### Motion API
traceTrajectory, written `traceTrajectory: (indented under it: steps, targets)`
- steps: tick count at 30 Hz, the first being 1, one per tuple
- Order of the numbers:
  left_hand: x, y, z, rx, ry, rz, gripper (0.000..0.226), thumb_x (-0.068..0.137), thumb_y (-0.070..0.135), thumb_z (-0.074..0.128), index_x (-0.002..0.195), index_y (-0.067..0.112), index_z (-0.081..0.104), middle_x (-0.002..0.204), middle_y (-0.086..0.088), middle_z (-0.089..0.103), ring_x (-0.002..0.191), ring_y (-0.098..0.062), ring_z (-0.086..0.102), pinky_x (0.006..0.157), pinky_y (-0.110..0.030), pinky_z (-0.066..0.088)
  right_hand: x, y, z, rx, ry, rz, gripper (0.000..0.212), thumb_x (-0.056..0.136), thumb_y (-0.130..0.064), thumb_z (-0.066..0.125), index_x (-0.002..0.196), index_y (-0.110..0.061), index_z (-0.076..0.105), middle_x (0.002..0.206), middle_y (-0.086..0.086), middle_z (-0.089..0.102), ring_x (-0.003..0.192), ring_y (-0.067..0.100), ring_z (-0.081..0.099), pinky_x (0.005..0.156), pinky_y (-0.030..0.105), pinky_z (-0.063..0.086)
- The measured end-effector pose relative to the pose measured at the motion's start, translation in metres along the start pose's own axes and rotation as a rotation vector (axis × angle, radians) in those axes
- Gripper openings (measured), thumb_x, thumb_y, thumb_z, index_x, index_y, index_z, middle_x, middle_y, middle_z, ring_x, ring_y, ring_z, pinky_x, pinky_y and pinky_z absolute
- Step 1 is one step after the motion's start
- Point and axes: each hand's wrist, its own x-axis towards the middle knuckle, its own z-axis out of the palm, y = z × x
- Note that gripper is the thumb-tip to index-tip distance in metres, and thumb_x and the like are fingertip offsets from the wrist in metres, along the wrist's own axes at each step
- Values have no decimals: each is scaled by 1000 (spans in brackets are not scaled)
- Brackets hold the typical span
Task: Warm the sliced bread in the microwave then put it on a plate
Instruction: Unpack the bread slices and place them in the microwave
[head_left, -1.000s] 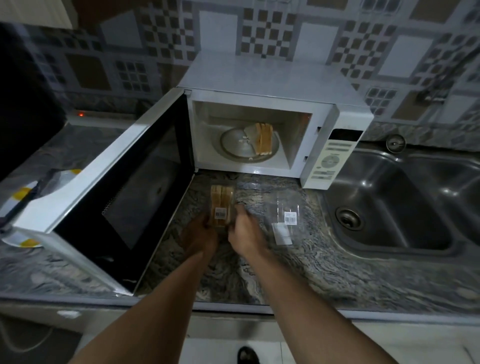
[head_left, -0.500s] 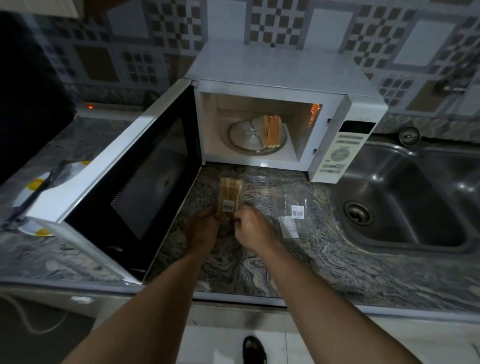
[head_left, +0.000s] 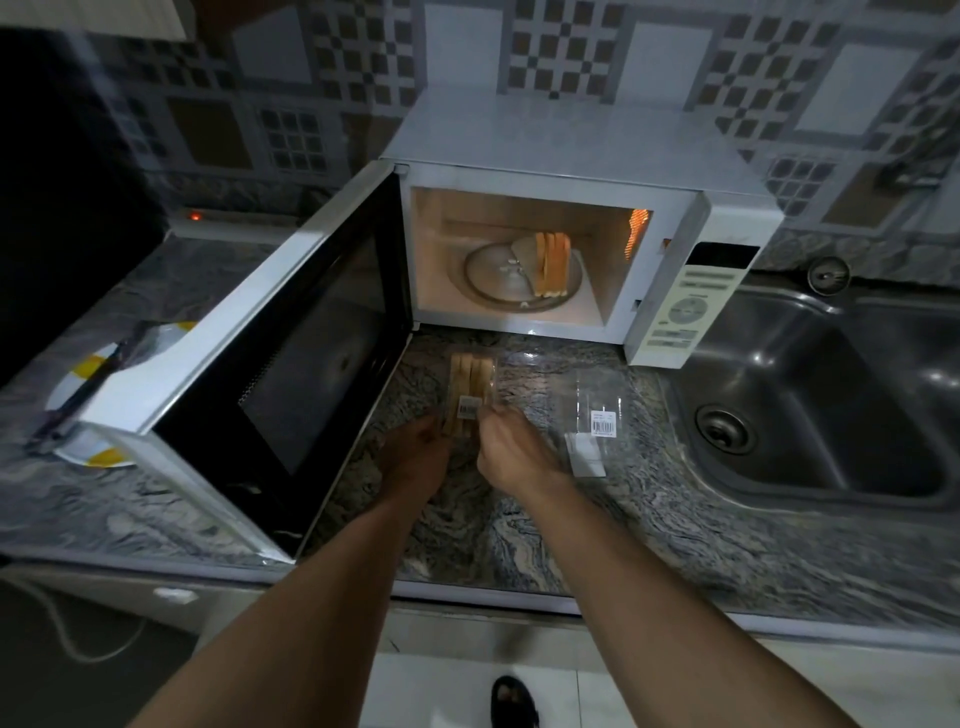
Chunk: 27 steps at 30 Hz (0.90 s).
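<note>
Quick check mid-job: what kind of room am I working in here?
Most likely a home kitchen. A microwave with its door open sits on a stone counter, a steel sink lies to its right, and patterned tiles cover the wall behind.

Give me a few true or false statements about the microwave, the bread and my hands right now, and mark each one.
The microwave door is shut. False: it stands wide open.
Bread slices stand on the turntable inside the microwave. True.
The left hand and right hand both hold the bread pack on the counter. True.
The empty clear pack lies in the sink. False: it lies on the counter, between the bread pack and the sink.
</note>
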Motion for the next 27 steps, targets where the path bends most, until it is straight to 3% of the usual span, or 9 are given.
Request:
traceTrajectory:
  steps: [4, 8, 10, 13, 16, 19, 23, 25, 27]
  targets:
    - [5, -3, 3, 83, 30, 8, 36, 85, 14, 68, 119, 25, 72, 112, -3, 72, 105, -25, 66, 87, -31, 52, -6, 1, -4, -43, 96, -51, 37, 92, -2, 50, 128, -4, 53, 132, 13, 52, 125, 29, 43, 100, 35, 39]
    - [3, 5, 3, 348, 62, 137, 30, 85, 12, 59, 109, 23, 74, 115, -4, 71, 108, -28, 64, 82, -26, 45, -8, 3, -10, -70, 247, -90, 36, 87, 1, 58, 123, -7, 55, 121, 11, 52, 113, 30, 46, 91, 40, 44]
    - [5, 10, 3, 401, 117, 165, 36, 84, 12, 57, 117, 22, 68, 124, -5, 66, 113, -28, 60, 81, -26, 40, -6, 5, -16, -76, 288, -72, 41, 84, 1, 63, 124, -7, 55, 118, 13, 52, 109, 32, 48, 87, 43, 46]
    - [9, 24, 2, 258, 195, 264, 53, 88, 10, 57, 138, 24, 51, 138, -5, 57, 123, -24, 55, 97, -24, 43, -4, 7, -26, -70, 317, -50, 46, 80, 5, 64, 122, -10, 52, 117, 10, 49, 103, 31, 50, 82, 43, 47]
    - [11, 46, 5, 3, 105, 385, 47, 91, -11, 49, 136, 5, 54, 131, -7, 57, 112, -13, 57, 80, 4, 37, 1, 8, -29, -10, 404, -35, 32, 86, 2, 61, 113, -13, 53, 109, 8, 49, 90, 31, 54, 71, 43, 52]
    - [19, 58, 6, -92, 21, 443, 45, 84, -22, 39, 125, -13, 56, 117, -18, 61, 85, 5, 61, 72, -2, 45, 4, 5, -32, 98, 482, 36, 23, 97, -10, 57, 119, -17, 54, 115, 7, 51, 95, 30, 58, 70, 43, 54]
    - [33, 57, 2, -105, 31, 536, 44, 77, 8, 44, 115, -6, 64, 107, -10, 66, 91, 2, 63, 82, -13, 49, 8, -2, -36, 416, 532, 276, 36, 100, -15, 50, 135, -19, 41, 128, 7, 52, 99, 26, 60, 65, 32, 47]
    - [37, 60, 2, -133, 24, 521, 33, 86, 8, 51, 114, -5, 64, 102, -6, 66, 87, 9, 62, 78, -10, 47, 10, -7, -36, 538, 458, 397, 47, 93, -6, 52, 137, -18, 38, 133, 7, 51, 98, 26, 60, 61, 29, 44]
    - [43, 61, 2, -150, 42, 525, 25, 94, 8, 56, 115, -3, 63, 103, -7, 65, 83, 14, 61, 75, -10, 46, 14, -12, -34, 585, 314, 468, 54, 88, -3, 52, 137, -18, 38, 135, 8, 53, 104, 31, 61, 73, 37, 52]
